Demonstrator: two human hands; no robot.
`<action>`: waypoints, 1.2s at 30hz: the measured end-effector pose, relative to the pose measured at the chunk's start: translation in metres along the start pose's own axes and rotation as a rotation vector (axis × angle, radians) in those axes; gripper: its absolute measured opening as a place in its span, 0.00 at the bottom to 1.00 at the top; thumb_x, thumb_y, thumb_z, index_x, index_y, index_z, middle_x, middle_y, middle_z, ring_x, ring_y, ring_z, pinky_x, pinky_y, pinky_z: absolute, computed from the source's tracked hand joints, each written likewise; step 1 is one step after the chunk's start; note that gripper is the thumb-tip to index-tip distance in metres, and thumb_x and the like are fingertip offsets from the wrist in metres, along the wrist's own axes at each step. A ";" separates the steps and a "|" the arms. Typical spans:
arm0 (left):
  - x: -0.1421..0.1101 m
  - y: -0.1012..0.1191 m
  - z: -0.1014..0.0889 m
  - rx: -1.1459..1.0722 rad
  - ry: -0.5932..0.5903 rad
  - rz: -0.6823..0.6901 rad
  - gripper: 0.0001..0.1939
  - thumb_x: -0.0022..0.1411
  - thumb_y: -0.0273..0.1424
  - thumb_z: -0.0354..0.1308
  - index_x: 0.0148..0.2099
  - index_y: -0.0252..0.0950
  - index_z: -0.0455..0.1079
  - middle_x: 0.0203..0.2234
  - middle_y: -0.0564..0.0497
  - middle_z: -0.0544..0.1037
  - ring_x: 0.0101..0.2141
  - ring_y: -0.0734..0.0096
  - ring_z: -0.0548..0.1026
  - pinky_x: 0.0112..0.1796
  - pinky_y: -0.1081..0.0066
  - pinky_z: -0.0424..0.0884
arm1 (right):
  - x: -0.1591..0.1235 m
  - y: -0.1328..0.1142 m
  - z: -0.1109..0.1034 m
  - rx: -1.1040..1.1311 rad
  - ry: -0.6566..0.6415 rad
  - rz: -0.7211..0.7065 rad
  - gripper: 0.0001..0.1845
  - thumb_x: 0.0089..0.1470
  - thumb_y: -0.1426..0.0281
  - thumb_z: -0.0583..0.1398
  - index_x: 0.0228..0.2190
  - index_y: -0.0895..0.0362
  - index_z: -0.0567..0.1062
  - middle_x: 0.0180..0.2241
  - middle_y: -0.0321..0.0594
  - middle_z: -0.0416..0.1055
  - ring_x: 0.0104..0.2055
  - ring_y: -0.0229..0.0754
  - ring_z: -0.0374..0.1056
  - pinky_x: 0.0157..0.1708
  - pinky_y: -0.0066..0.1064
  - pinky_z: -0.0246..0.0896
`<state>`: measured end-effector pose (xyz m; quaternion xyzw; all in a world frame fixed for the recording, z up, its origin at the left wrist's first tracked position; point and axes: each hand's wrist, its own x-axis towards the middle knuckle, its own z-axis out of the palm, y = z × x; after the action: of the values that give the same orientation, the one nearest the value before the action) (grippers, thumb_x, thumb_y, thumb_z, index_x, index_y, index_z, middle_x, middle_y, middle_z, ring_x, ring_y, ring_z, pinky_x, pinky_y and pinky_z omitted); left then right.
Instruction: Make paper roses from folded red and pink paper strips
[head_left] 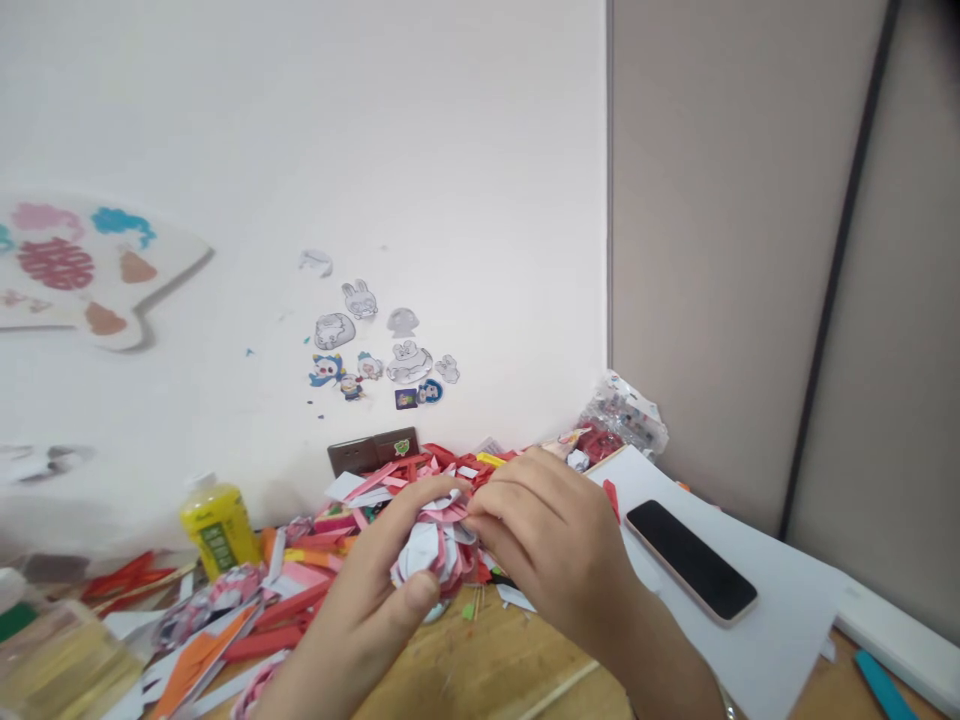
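2 hands (371, 585) (559, 535) curled inward, holding paper bundle (439, 555)

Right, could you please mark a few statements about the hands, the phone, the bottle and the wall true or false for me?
1. The left hand holds a pink and white paper bundle. True.
2. The right hand is gripping the yellow bottle. False: its fingertips are at the paper bundle, and the bottle stands apart from both hands.
3. The phone lies screen down. False: its dark screen faces up.
4. Several small stickers are on the white wall. True.
5. The phone is on the left hand's side of the paper bundle. False: it is on the right hand's side, lying on a white sheet.
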<state>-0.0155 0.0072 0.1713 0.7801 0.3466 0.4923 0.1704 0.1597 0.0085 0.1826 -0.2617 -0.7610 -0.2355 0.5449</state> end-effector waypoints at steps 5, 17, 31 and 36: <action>0.000 -0.006 -0.001 -0.002 -0.011 0.040 0.24 0.57 0.48 0.51 0.53 0.46 0.67 0.51 0.50 0.72 0.51 0.52 0.68 0.50 0.61 0.65 | 0.000 -0.001 0.000 -0.025 -0.021 -0.017 0.15 0.59 0.76 0.50 0.24 0.60 0.71 0.22 0.39 0.68 0.28 0.38 0.61 0.30 0.31 0.57; -0.002 -0.023 0.000 -0.090 0.043 -0.024 0.28 0.57 0.51 0.47 0.54 0.44 0.64 0.53 0.48 0.70 0.54 0.50 0.64 0.51 0.60 0.61 | 0.000 0.001 0.000 -0.009 -0.004 -0.038 0.12 0.59 0.75 0.50 0.31 0.61 0.73 0.24 0.40 0.69 0.28 0.39 0.61 0.28 0.31 0.56; 0.000 -0.015 0.000 -0.174 0.049 -0.061 0.30 0.56 0.53 0.47 0.54 0.40 0.63 0.53 0.45 0.67 0.53 0.49 0.63 0.50 0.59 0.63 | 0.002 -0.003 -0.003 0.086 -0.021 -0.024 0.12 0.59 0.75 0.51 0.27 0.59 0.72 0.24 0.38 0.71 0.29 0.37 0.64 0.31 0.30 0.59; -0.001 -0.017 0.000 -0.147 0.041 -0.054 0.29 0.57 0.52 0.46 0.55 0.41 0.61 0.52 0.45 0.67 0.54 0.49 0.62 0.53 0.57 0.57 | 0.000 -0.002 0.000 0.105 0.008 -0.037 0.11 0.58 0.76 0.52 0.26 0.60 0.72 0.25 0.39 0.71 0.29 0.37 0.64 0.30 0.30 0.58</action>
<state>-0.0222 0.0184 0.1609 0.7454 0.3339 0.5276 0.2334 0.1587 0.0065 0.1822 -0.2179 -0.7749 -0.2061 0.5564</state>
